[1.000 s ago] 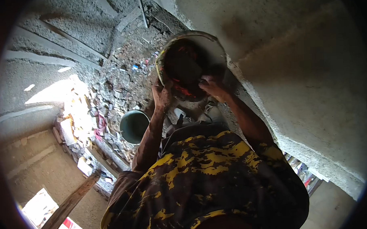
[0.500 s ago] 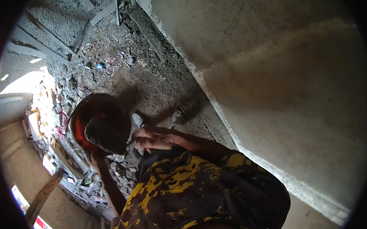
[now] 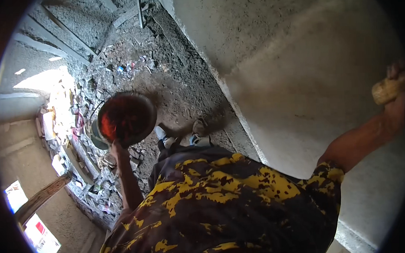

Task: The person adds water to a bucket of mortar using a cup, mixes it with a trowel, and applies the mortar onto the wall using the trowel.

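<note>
Rubble-strewn floor [image 3: 133,71]; left hand [image 3: 117,149] grip holds red pan [image 3: 126,119]; right hand [image 3: 395,90] grip on yellowish sponge [image 3: 387,89] against wall [image 3: 299,78].

My right hand [image 3: 395,90] sits at the far right rim, half lost in the dark fisheye border; I can't tell how its fingers wrap the rough yellowish sponge-like lump [image 3: 387,89] there. My left hand [image 3: 117,149] is mostly hidden behind the round, dark metal pan with a reddish inside [image 3: 127,118], so its hold on the rim is unclear. A second greenish round bowl [image 3: 95,135] shows only as a sliver behind that pan. My two shoes [image 3: 180,135] are partly covered by my yellow-and-black patterned shirt [image 3: 223,206]. The scattered rubble [image 3: 73,131] along the left is overexposed and too small to sort out.
</note>
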Available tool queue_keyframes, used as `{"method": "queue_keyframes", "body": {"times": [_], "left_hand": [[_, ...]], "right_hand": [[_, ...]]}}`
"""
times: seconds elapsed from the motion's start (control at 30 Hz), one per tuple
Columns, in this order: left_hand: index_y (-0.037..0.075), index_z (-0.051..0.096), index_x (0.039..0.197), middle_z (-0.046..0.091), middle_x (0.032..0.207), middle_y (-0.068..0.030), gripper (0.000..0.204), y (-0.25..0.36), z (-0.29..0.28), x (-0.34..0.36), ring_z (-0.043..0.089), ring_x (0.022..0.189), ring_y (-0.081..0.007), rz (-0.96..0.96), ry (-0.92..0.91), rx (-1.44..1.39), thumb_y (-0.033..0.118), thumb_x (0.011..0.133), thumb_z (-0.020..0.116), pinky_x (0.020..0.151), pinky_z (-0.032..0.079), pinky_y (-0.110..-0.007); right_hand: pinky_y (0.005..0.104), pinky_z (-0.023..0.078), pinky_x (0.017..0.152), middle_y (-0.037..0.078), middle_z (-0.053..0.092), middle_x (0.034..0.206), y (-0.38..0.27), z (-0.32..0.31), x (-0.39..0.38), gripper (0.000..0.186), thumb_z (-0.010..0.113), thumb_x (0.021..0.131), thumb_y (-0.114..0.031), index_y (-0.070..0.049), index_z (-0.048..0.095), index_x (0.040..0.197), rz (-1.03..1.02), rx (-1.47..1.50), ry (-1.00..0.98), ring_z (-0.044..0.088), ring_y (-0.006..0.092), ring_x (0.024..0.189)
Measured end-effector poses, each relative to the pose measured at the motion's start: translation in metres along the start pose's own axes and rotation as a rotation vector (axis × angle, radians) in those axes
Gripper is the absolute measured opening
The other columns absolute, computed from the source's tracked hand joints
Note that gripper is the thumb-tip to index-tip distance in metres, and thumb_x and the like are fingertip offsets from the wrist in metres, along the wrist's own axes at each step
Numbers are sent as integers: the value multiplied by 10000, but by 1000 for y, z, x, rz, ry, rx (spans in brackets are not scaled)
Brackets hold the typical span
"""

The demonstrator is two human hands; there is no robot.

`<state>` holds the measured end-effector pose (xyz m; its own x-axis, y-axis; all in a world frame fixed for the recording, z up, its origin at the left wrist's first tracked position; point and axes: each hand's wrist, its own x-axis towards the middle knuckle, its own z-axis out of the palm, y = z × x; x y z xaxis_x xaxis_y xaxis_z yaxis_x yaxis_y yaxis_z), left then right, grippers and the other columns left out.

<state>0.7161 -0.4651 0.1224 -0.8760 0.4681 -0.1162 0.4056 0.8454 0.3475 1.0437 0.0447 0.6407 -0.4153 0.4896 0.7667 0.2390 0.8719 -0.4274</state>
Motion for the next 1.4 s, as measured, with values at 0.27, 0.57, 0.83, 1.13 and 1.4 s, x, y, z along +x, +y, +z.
{"method": "queue_keyframes", "body": {"times": [0.27, 0.57, 0.83, 1.13, 1.4], "left_hand": [[6, 608, 935, 637, 885, -117, 257, -69, 5, 34, 610, 835, -281, -232, 73, -749, 56, 705, 713, 787, 499, -447], [14, 577, 999, 632, 851, -159, 494, -109, -29, 75, 607, 876, -353, 337, 138, 44, 109, 578, 817, 800, 465, -444], [24, 562, 1037, 634, 959, -173, 554, -93, 64, 196, 642, 825, -298, 436, -187, 5, 180, 588, 847, 718, 510, -417], [-12, 533, 1203, 633, 1010, -93, 449, 41, 365, 344, 604, 820, -187, -627, -76, -963, 111, 774, 576, 717, 495, -337], [-23, 537, 1191, 630, 1036, -242, 449, 96, 545, 436, 610, 932, -369, -413, 81, -410, 131, 770, 518, 843, 450, -405]], "right_hand": [[370, 468, 586, 104, 584, 824, 158, 187, -491, 318, 534, 899, -255, -58, 542, 1149, 520, 115, -838, 561, 195, 646], [420, 492, 599, 124, 607, 833, 10, 181, -777, 291, 529, 872, -250, -70, 544, 1100, 1605, -307, -1056, 602, 259, 688], [404, 477, 524, 102, 586, 776, -59, 213, -811, 209, 529, 868, -239, -104, 562, 1026, 1309, -331, -1116, 573, 233, 611], [466, 495, 738, 243, 629, 972, 379, 468, -777, 387, 483, 890, -310, -30, 540, 1151, 1282, -396, -1316, 617, 390, 888], [504, 481, 752, 243, 538, 1163, 602, 621, -803, 397, 457, 911, -239, -83, 490, 1275, 820, -492, -1557, 577, 386, 933]]}}
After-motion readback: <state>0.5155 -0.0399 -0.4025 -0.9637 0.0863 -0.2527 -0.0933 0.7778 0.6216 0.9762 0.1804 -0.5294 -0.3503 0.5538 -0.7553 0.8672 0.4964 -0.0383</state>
